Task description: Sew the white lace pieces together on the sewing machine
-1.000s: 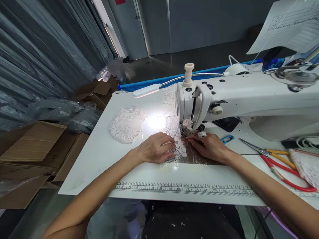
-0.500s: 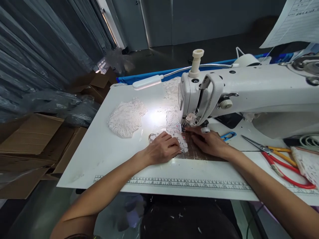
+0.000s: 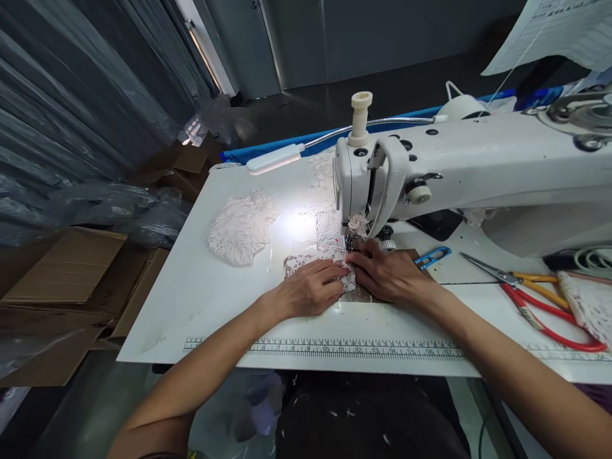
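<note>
I am feeding a small piece of white lace [image 3: 347, 275] under the presser foot [image 3: 354, 243] of the white sewing machine [image 3: 459, 172], which stands along the far right of the table [image 3: 201, 280]. The lace lies flat just in front of the needle, near the middle of the table, on a brownish patch of the bed. My left hand [image 3: 310, 288] rests palm down on the lace's left part, fingers together and slightly curled, pressing it to the table rather than gripping it. My right hand [image 3: 388, 274] comes in from the right with the forearm laid along the near edge; its fingertips [image 3: 356, 258] are bunched at the lace's edge right by the foot, seemingly pinching or nudging that edge, though I cannot tell whether they truly pinch. To do this well, I judge the lace should stay flat and taut between both hands, with the edge lined up squarely and my fingertips kept clear of the needle. A heap of lace [image 3: 241, 226] lies toward the far left, under the lamp [image 3: 275, 159]. Blue thread snips [image 3: 433, 257] lie just right of my right hand, red-handled scissors [image 3: 549, 319] nearer the right edge, and a printed ruler [image 3: 335, 349] runs along the near edge.
</note>
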A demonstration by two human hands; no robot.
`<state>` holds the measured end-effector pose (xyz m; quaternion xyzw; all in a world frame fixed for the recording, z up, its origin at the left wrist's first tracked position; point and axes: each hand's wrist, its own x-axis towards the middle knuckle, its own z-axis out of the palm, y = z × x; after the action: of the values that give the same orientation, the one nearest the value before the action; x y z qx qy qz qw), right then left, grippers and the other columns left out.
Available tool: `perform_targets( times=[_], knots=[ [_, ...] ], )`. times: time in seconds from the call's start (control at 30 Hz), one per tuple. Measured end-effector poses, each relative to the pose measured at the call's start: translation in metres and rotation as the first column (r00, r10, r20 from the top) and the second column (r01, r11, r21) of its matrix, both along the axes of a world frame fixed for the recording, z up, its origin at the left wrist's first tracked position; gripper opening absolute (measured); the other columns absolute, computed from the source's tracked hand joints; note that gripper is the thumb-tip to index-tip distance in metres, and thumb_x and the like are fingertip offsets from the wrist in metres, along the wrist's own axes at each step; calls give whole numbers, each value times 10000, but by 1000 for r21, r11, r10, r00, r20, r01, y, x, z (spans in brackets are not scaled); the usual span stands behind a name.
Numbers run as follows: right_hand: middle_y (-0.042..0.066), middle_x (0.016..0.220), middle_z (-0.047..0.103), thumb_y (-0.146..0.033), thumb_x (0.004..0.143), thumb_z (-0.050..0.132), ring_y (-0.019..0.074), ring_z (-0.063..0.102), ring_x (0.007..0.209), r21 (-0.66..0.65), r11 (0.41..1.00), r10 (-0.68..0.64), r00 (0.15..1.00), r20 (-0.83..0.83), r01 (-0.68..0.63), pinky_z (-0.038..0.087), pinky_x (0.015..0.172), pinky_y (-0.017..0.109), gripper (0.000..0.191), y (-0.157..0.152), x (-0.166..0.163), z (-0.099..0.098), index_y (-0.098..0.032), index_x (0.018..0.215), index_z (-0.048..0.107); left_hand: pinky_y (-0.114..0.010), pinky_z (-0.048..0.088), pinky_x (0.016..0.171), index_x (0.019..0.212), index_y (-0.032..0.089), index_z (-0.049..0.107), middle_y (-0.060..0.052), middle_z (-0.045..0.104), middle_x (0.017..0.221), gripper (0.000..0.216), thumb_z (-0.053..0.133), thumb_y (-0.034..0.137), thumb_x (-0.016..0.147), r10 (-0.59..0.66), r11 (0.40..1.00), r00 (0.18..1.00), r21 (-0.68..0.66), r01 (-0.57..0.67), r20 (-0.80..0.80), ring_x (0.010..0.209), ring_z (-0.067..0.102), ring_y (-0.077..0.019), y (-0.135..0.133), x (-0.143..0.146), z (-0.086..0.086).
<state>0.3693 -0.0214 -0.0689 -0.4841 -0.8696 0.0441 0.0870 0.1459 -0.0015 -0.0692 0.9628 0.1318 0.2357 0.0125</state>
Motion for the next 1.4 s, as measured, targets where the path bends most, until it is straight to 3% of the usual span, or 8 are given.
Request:
perform_targets(
  times=[0.27, 0.37, 0.5, 0.73, 0.83, 0.93, 1.07, 1.4],
  knots=[
    [86, 1061, 603, -286, 981, 312, 144, 563, 659, -62, 998, -17, 970, -242, 2, 376, 593, 275, 408, 0, 23, -12, -269, 1326, 529, -404, 526, 1006, 837, 131, 613, -83, 700, 1015, 83, 563, 151, 900, 20, 1000, 992, 0, -20, 122, 959, 676, -163, 6, -3, -4],
    [104, 1128, 583, -305, 975, 345, 162, 568, 686, -19, 999, 25, 991, -132, -28, 356, 574, 274, 422, 2, 21, -11, -327, 1371, 491, -397, 555, 940, 797, 133, 596, -82, 702, 998, 94, 564, 137, 885, 32, 999, 988, 7, -33, 154, 913, 678, -162, 6, -4, -1],
    [106, 1035, 618, -323, 966, 398, 215, 580, 749, -21, 1000, -4, 998, 67, 5, 279, 526, 259, 422, 4, 8, -5, -378, 1378, 471, -380, 578, 806, 806, 122, 589, -93, 704, 983, 80, 568, 150, 878, -22, 999, 991, 37, 17, 135, 864, 669, -177, 5, -5, 2],
    [144, 998, 634, -325, 985, 347, 227, 591, 715, -53, 985, -149, 967, 209, 163, 259, 502, 252, 408, 4, -16, 6, -285, 1367, 486, -365, 577, 774, 804, 106, 585, -142, 677, 1092, 164, 515, 175, 935, 24, 997, 1000, 71, -25, 11, 901, 664, -203, 2, -3, -2],
    [140, 1004, 627, -364, 988, 320, 240, 597, 740, -30, 986, -160, 977, 138, 165, 296, 503, 258, 423, 1, -10, 2, -287, 1369, 488, -373, 580, 812, 900, 99, 605, -137, 672, 1110, 136, 511, 184, 949, 39, 999, 999, 23, -39, 18, 951, 662, -204, 5, -3, -5],
    [113, 1012, 613, -357, 989, 320, 215, 601, 769, -24, 995, -103, 990, -97, 101, 396, 574, 282, 426, -2, 7, -7, -294, 1379, 479, -376, 579, 844, 1013, 98, 605, -127, 676, 1104, 152, 522, 210, 951, 5, 1000, 999, -27, -3, 53, 984, 657, -194, 10, -5, -7],
    [71, 1053, 588, -273, 968, 367, 163, 602, 784, -54, 998, -38, 948, -317, 22, 460, 700, 292, 383, -3, 22, -15, -309, 1294, 565, -378, 573, 842, 959, 97, 621, -117, 690, 1053, 117, 530, 167, 935, 19, 999, 996, -51, -15, 87, 921, 661, -178, 15, -6, -9],
    [90, 1028, 576, -265, 955, 398, 191, 583, 799, 72, 997, -15, 990, -138, 25, 382, 603, 276, 394, -3, 16, -18, -348, 1301, 567, -380, 552, 898, 849, 112, 622, -92, 700, 1006, 114, 528, 135, 909, 56, 998, 992, -46, -51, 112, 839, 660, -139, 12, -6, -6]
  ],
)
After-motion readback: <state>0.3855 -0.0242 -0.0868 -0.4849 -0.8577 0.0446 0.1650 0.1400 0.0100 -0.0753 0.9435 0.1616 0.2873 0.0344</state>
